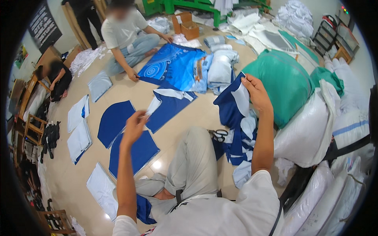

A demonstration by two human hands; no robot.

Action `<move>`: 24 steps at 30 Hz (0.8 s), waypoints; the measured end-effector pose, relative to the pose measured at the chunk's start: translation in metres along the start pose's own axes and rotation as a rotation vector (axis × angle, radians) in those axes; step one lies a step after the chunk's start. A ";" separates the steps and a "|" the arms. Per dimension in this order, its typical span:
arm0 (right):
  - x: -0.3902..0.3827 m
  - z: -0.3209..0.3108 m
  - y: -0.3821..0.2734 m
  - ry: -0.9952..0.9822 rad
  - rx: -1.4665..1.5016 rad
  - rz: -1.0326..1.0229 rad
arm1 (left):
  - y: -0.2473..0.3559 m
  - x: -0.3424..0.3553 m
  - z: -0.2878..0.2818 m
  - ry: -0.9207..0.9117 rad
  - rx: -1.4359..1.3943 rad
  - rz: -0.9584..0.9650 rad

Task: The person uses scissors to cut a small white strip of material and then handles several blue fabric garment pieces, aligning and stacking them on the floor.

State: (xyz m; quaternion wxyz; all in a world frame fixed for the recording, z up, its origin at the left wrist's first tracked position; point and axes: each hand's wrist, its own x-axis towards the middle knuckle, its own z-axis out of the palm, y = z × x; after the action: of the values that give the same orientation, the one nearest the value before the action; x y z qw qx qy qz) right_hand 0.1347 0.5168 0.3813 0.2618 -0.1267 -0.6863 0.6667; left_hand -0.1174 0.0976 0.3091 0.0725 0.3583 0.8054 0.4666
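– Pinching what with the right hand (256, 92)?
– Gripping the top corner of a navy-and-white cloth (230, 103), hanging near scissors (220, 135).
– And with the left hand (134, 126)?
– Curling nearly closed by the white edge of a navy panel (170, 112) lying on the floor (173, 137); not showing whether gripping.
– Handling how?
– Probably draping limp and light, creasing easily; best lifting by corners.
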 end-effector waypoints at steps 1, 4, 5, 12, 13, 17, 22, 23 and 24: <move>0.006 0.015 -0.015 -0.046 -0.009 -0.036 | 0.047 0.015 0.012 -0.074 -0.037 -0.045; 0.024 0.046 -0.062 -0.263 -0.106 -0.125 | 0.141 0.042 0.053 -0.017 -0.186 0.295; 0.028 0.061 -0.077 -0.352 -0.139 -0.088 | 0.170 0.044 0.056 0.052 -0.189 0.392; 0.034 0.159 -0.110 -0.694 -0.194 -0.154 | 0.185 0.049 -0.009 -0.187 -0.581 0.279; 0.034 0.170 -0.102 -0.680 -0.174 -0.158 | 0.175 0.045 -0.017 -0.171 -0.563 0.257; 0.034 0.212 -0.078 -0.701 -0.257 -0.209 | 0.159 0.026 -0.050 -0.068 -0.461 0.280; 0.026 0.249 -0.058 -0.783 -0.320 -0.205 | 0.147 0.010 -0.088 0.067 -0.515 0.246; 0.024 0.257 -0.059 -0.787 -0.311 -0.200 | 0.145 0.004 -0.098 0.108 -0.535 0.233; 0.026 0.259 -0.064 -0.746 -0.384 -0.222 | 0.143 -0.006 -0.112 0.155 -0.440 0.156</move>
State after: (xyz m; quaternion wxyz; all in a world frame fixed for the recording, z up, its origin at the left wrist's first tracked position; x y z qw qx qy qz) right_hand -0.0124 0.3055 0.4554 0.0377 0.1513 -0.8549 0.4948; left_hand -0.0902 0.0594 0.4848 0.0506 0.3582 0.6572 0.6612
